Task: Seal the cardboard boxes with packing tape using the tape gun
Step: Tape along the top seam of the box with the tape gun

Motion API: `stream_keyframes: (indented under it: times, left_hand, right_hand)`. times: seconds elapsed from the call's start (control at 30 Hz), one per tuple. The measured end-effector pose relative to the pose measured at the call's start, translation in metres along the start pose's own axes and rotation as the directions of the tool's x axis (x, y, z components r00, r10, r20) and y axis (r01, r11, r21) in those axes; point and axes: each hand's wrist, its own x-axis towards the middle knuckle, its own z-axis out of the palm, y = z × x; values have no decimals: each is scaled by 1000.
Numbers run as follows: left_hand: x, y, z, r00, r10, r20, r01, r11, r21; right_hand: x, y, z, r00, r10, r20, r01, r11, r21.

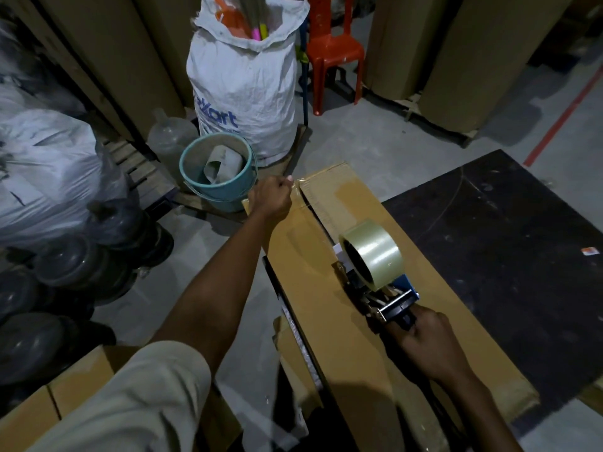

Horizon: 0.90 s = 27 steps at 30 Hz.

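A long flat cardboard box [421, 288] lies on a dark table, its centre seam running away from me. My right hand [427, 344] grips the handle of a blue tape gun [388, 298] that rests on the box top; a roll of clear tape [372, 252] sits on it. My left hand [272, 199] is stretched to the box's far end, fingers closed and pressing the tape end [298, 184] down over the far edge. The stretch of seam between the far end and the gun stands slightly apart.
The dark table [509, 243] extends to the right of the box. On the floor beyond stand a teal bucket [217, 172], a white sack [244, 79] and an orange plastic chair [332, 44]. Another cardboard box [42, 406] sits at lower left; tall cardboard rolls line the back.
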Motion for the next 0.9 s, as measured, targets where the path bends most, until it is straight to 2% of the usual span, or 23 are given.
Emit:
stream_keyframes:
  times: [0.1,0.17,0.2,0.27,0.33,0.4,0.5,0.57,0.63,0.7,0.8,0.9]
  left_hand:
    - [-4,0,-1,996,86,19,-85,996,-30]
    - [-9,-1,-3,967,251,45,-250,968,-25]
    - [-14,-1,-5,927,364,91,-367,930,23]
    - [-35,4,-5,787,560,257,-599,794,104]
    - [-62,12,-5,671,614,416,-709,695,117]
    - [-78,13,-3,647,599,472,-727,672,144]
    - [-80,17,-6,667,557,496,-704,688,174]
    - [-77,18,-6,735,481,478,-625,754,203]
    - [-73,16,-5,852,342,396,-473,827,303]
    - [-70,13,-5,901,265,344,-391,839,378]
    - [-74,11,-11,841,339,423,-482,823,300]
    - [-92,4,-15,670,542,508,-693,702,165]
  right_hand:
    - [1,2,0,1000,20,3,-20,1000,-3]
    - [0,3,0,1000,21,-2,-21,1000,-3]
    - [0,3,0,1000,17,-6,-17,1000,-5]
    - [0,3,-1,1000,6,-10,-6,1000,-12]
    - [1,3,-1,1000,3,-10,-3,1000,-23]
    - [4,3,1,1000,11,-10,-11,1000,-29]
    - [6,3,4,1000,14,-14,-14,999,-28]
    - [6,4,6,1000,19,-11,-19,999,-26]
    - [6,4,6,1000,25,-13,-25,1000,-16]
    - [7,3,6,1000,22,-11,-22,1000,-16]
    - [7,3,6,1000,25,-11,-25,1000,-19]
    - [8,7,6,999,36,-10,-36,999,-9]
